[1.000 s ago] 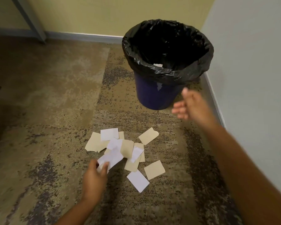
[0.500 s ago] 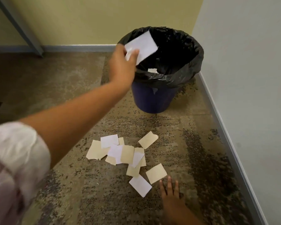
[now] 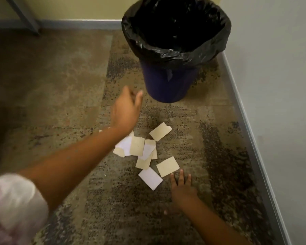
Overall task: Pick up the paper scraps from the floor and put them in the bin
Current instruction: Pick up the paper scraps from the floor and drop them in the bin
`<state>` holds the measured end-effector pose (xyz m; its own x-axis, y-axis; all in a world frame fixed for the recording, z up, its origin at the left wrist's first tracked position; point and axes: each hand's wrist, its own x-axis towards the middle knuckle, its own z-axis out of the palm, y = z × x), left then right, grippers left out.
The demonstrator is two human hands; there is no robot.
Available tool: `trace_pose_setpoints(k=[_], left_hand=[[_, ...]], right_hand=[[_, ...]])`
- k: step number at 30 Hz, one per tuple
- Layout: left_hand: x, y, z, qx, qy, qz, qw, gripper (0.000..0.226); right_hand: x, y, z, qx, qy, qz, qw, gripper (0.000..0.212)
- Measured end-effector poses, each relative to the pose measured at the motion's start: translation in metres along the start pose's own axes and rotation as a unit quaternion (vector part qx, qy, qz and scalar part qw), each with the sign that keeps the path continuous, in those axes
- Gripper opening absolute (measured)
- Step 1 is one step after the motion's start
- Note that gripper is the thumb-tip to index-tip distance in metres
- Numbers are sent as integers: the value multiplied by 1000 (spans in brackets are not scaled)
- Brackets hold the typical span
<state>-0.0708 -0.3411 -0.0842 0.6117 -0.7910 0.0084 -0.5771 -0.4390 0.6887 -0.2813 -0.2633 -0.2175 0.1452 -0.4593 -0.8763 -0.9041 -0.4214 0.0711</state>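
Left hand (image 3: 126, 107) is hovering w/ fingers loosely curled, holding nothing; right hand (image 3: 181, 187) is resting fingers spread beside tan scrap (image 3: 167, 166). Paper scraps (image 3: 145, 152) are lying before bin (image 3: 170, 85). Risk: thin flat scraps slipping during pinch.

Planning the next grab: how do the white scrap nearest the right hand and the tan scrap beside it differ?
The white scrap is bright white; the tan scrap is beige. The white scrap lies nearer the camera and left of the right hand; the tan scrap sits just beyond that hand's fingertips. The tan one looks slightly larger. Both lie flat on the carpet, rectangular, apart from the main pile, untouched.
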Motion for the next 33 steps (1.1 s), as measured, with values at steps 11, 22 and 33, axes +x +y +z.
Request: trace_pose_setpoints(k=[11,22,33], left_hand=[[-132,-123,87,158,-298,-191,922,53],[-146,-126,103,155,-286,-203,924,51],[-151,-142,92,153,-254,-215,931,32]], right_hand=[[24,-13,-30,55,270,-97,956,74],[5,6,-58,73,267,-154,948,22],[-110,27,-290,384,640,-242,620,27]])
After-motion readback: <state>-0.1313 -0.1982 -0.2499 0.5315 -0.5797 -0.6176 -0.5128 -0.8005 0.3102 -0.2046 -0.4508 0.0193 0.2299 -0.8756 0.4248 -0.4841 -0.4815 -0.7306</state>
